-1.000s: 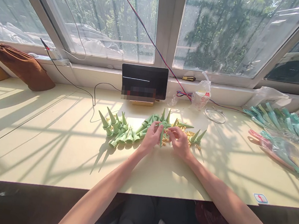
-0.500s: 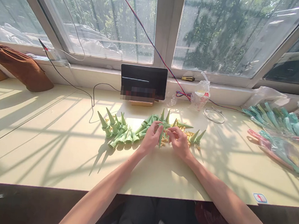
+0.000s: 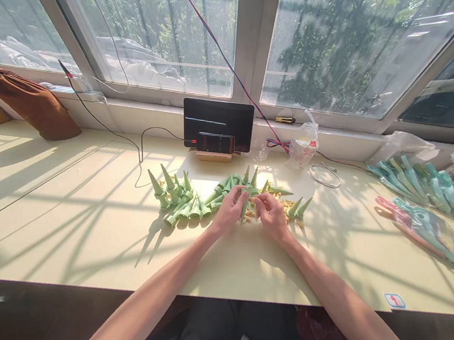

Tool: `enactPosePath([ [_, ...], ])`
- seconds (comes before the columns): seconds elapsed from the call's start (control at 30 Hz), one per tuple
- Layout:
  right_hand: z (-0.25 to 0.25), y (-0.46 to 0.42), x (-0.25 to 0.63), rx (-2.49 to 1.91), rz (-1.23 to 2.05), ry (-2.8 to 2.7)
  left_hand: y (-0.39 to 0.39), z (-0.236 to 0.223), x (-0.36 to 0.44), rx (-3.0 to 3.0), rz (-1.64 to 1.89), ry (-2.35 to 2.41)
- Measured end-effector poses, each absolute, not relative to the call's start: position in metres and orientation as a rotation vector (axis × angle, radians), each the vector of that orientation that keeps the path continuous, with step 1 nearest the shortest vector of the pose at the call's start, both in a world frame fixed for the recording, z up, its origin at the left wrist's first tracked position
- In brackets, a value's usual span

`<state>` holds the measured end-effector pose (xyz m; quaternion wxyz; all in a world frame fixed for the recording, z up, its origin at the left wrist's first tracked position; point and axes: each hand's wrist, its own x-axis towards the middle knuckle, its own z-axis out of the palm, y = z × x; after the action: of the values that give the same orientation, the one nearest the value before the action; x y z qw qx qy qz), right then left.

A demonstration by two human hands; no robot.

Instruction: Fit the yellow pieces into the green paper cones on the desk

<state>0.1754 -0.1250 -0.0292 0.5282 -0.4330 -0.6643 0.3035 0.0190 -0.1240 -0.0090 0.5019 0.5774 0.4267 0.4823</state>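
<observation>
My left hand (image 3: 228, 211) is closed around a green plastic spike (image 3: 243, 215), a tapered cone whose tip points down toward me. Beside it, my right hand (image 3: 272, 216) is pinched at the spike's upper end; whatever sits between those fingertips is too small to make out. To the left lies a group of similar green spikes (image 3: 186, 204), some upright on their wide ends and others on their sides. Small tan pieces (image 3: 250, 215) are scattered under and around my hands. Two more upright spikes (image 3: 299, 209) stand to the right.
Behind the spikes, a black tablet (image 3: 218, 116) leans with a phone (image 3: 215, 143) in front. A plastic cup (image 3: 304, 146) and a coiled white cable (image 3: 325, 176) are back right. Bagged green and pink tools (image 3: 427, 229) lie far right. A brown drawstring bag (image 3: 34, 106) rests far left.
</observation>
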Motion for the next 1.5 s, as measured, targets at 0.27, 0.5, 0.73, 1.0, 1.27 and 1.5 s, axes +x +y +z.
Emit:
enactPosePath([
  [0.27, -0.0274, -0.1262, 0.1769, -1.084, 0.731, -1.62, -0.1254, -0.0123, 0.0204, 1.34, 1.145, 0.97],
  [0.5, -0.0257, -0.127, 0.1779, -1.139, 0.707, -1.646, -0.1279, -0.0125, 0.0233, 1.365, 1.156, 0.971],
  [0.73, -0.025, -0.1271, 0.1784, -1.181, 0.659, -1.666, -0.1297, -0.0112, 0.0254, 1.38, 1.154, 0.965],
  [1.0, -0.0284, -0.1253, 0.1784, -1.171, 0.638, -1.669, -0.1287, -0.0136, 0.0257, 1.374, 1.149, 0.964],
  [1.27, -0.0272, -0.1256, 0.1771, -1.166, 0.631, -1.662, -0.1275, -0.0153, 0.0251, 1.371, 1.151, 0.931],
  [1.5, -0.0286, -0.1243, 0.177, -1.17, 0.681, -1.649, -0.1277, -0.0147, 0.0248, 1.379, 1.142, 0.939],
])
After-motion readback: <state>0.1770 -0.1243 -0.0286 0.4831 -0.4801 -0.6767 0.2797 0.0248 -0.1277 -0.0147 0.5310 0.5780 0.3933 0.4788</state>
